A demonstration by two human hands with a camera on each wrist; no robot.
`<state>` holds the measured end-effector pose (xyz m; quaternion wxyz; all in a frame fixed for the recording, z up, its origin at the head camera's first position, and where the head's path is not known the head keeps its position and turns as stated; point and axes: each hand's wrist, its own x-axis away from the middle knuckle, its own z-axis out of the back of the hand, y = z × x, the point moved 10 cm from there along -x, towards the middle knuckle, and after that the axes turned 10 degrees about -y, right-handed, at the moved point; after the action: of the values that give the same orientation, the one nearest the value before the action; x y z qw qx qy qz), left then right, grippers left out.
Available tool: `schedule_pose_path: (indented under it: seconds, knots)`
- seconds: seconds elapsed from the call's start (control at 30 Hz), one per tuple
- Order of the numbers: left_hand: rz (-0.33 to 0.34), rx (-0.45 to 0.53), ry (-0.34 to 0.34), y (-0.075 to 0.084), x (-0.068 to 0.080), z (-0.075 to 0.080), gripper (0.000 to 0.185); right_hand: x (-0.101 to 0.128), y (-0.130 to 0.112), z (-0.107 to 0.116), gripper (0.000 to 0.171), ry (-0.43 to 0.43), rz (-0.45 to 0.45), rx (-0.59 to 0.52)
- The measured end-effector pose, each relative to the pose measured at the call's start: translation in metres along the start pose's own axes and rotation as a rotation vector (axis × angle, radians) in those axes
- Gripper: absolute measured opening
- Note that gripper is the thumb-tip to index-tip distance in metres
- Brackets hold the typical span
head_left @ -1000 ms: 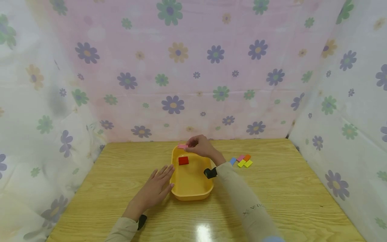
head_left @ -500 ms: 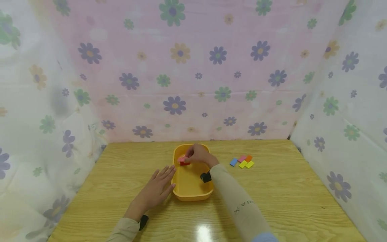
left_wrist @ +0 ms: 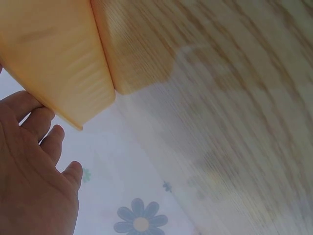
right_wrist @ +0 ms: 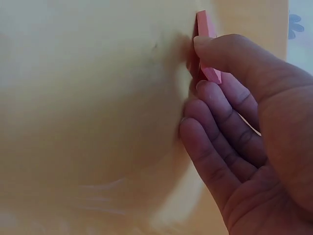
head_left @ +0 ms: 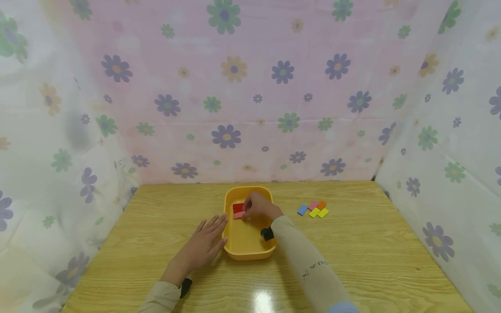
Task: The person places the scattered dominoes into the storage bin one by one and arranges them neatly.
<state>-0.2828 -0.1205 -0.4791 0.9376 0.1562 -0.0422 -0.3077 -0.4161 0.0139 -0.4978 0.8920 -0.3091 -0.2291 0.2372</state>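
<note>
A yellow tray [head_left: 248,252] sits mid-table. Inside it my right hand [head_left: 256,208] pinches a pink block [head_left: 238,215] between thumb and fingers, low over the tray floor, just in front of a red block [head_left: 237,207]. The right wrist view shows the pink block [right_wrist: 207,44] edge-on at my fingertips [right_wrist: 215,51] against the tray's floor [right_wrist: 88,98]. My left hand [head_left: 201,246] lies flat on the table with straight fingers against the tray's left wall. The left wrist view shows those fingers [left_wrist: 36,122] beside the tray's outer wall [left_wrist: 54,58].
A cluster of small coloured blocks [head_left: 314,209], blue, pink, orange, yellow and green, lies on the wooden table [head_left: 372,243] right of the tray. Flowered cloth walls [head_left: 250,95] close in the back and both sides.
My right hand carried the pink block from above the tray's far rim down into the tray, beside the red block. The left hand stayed put.
</note>
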Motion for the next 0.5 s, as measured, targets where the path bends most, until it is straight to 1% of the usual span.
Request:
schedule_pose_path:
  seconds: [0.2, 0.5]
  knots:
    - [0.014, 0.006, -0.023, -0.0022, 0.0002, -0.0020, 0.063, -0.0013, 0.0008, -0.0004, 0.014, 0.018, 0.002, -0.003]
    - [0.027, 0.016, -0.031, -0.0029, 0.0000, -0.0019, 0.063, -0.0047, 0.0051, -0.0005, 0.015, 0.052, -0.012, 0.001]
